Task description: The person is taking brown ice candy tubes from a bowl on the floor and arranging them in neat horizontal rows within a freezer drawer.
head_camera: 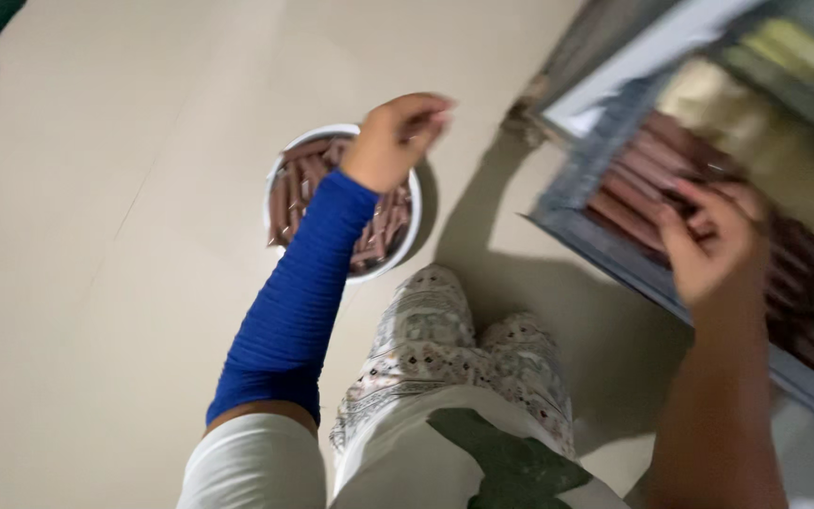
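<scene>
Two hands are busy here, and the frame is pretty blurry, so take the fine detail with a grain of salt. Starting at 9 o'clock it's just pale floor tile (68, 236). Moving in, the white bowl (280, 174) sits at about 11 o'clock from the knees (463, 339), already piled with brownish-red sticks (294, 193); they look like sausages, but I can't say for sure. The left hand (398, 137), blue sleeve (299, 302) up the forearm, hovers right over the bowl's far rim with fingers curled in narrow. Whether it's pinching anything I can't tell, too much blur.

Over at 2 to 3 o'clock is a grey-rimmed tray (614, 250) with a shiny foil-looking sheet (765, 141) folded back, and rows of the same sticks (638, 174) inside. The right hand (708, 240) is down on that row, fingers spread and bent around a couple of them.

My take on doing this well: grab from the open edge of the row so the rest don't roll, take only what the fingers can close around, and let go low over the bowl's middle rather than near its rim, since the pile is already high.
</scene>
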